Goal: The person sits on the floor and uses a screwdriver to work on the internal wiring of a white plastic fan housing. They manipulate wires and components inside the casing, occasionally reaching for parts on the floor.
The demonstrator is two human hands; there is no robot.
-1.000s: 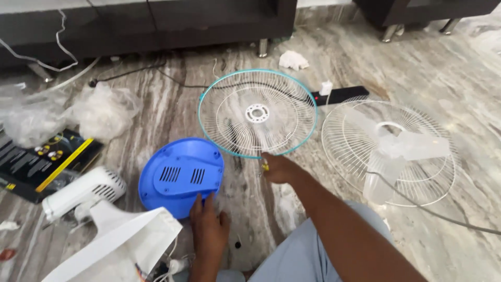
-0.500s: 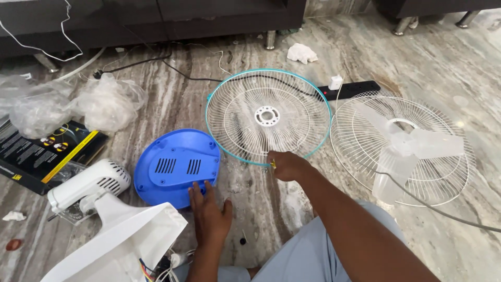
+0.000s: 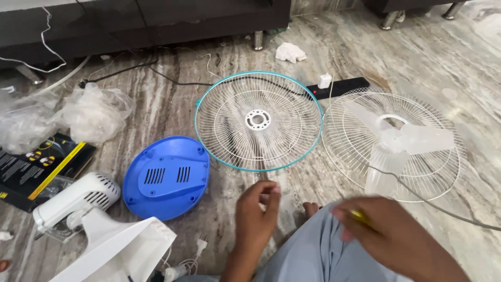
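white fan motor housing (image 3: 78,197) lying at far left | blue round base (image 3: 167,176) on floor beside it | left hand (image 3: 255,211) raised, fingers curled together, empty | teal-rimmed grille (image 3: 259,121) flat ahead | right hand (image 3: 389,232) clamped on small yellow object (image 3: 359,215), blurred | white grille with blades (image 3: 392,143) at right

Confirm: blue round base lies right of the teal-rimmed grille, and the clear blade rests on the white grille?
Not quite. In the head view the blue round base lies left of the teal-rimmed grille, not right. The clear blade does rest on the white grille.

left hand (image 3: 257,211) fingers curled, right hand (image 3: 383,235) fisted
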